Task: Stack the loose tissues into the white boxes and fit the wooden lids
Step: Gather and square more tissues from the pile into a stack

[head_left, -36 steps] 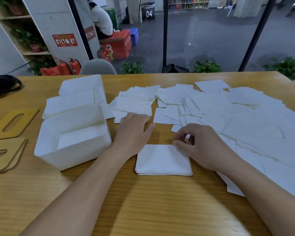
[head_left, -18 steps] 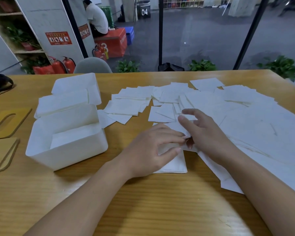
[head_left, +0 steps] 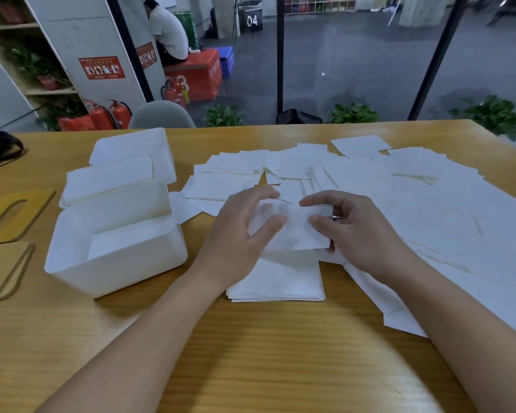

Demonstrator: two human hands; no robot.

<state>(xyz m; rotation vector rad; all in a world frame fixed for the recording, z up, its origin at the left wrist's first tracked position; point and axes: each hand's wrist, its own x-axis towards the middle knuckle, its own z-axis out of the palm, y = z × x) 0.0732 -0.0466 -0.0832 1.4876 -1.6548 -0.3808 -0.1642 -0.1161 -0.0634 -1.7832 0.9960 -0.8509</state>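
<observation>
The likeliest slip from here is the tissue (head_left: pixel 292 231) skewing or folding as it comes down on the stack (head_left: pixel 276 281); it is thin and limp, and held only at its two sides, so a corner could curl under or it could land off-square and leave a ragged pile that will not drop cleanly into the box (head_left: pixel 116 242). A forearm sweeping across the table (head_left: pixel 251 368) could also drag the loose tissues (head_left: pixel 355 174) lying far and right of the hands. The left hand (head_left: pixel 242 234) has its fingers bent over the tissue's left edge with the thumb under it, and the right hand (head_left: pixel 349 231) pinches the right edge between thumb and curled fingers; both hold the one sheet, which is blurred. It hangs just above the far end of the stack, between the two hands. The open box stands to the left of the left hand, near but apart, with some tissues already lying in its bottom. A second box (head_left: pixel 125 165) sits behind it, and the wooden lids (head_left: pixel 9 216) lie at the far left edge, well apart from both hands.
</observation>
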